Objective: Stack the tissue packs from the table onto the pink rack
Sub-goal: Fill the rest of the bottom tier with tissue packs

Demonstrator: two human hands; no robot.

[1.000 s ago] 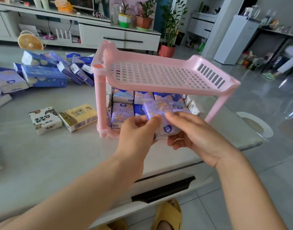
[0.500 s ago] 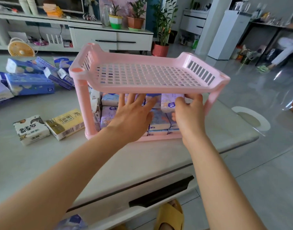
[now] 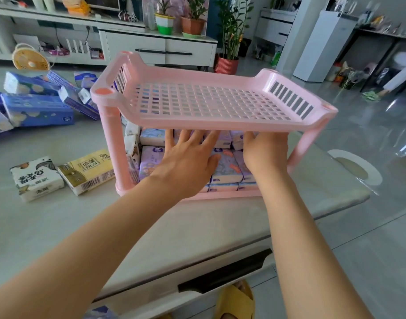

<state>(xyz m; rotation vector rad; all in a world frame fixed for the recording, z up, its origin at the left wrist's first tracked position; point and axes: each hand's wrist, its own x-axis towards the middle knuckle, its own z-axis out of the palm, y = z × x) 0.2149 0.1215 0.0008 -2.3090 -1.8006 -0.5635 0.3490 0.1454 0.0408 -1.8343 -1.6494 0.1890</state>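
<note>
Pink plastic two-tier rack (image 3: 220, 122) stands on the pale grey worktop (image 3: 59, 226), toward its right end. The upper tier is a perforated grid tray with slotted end walls. The lower tier holds soft purple-and-blue floral tissue packs (image 3: 151, 157), laid flat in at least two layers. A few white packs (image 3: 132, 143) stand on edge against the front left post.

On the worktop left of the rack, apart from it:
- a yellow barcode-printed tissue pack (image 3: 89, 171), just beside a white tissue pack with black print (image 3: 36, 178);
- further back, a loose pile of long blue tissue packs (image 3: 36, 109).

Left hand (image 3: 188, 166): enters the lower tier from the front, palm down. The fingers are straight and spread, lying against the upper floral packs.

Right hand (image 3: 264, 155): sits in the right part of the lower tier, back of the hand toward the camera. Its fingertips pass under the front rim of the upper tier and are hidden. Whether they pinch a pack cannot be told.

Both forearms cross the worktop's front edge, below which a dark recessed drawer handle (image 3: 222, 272) is set.
</note>
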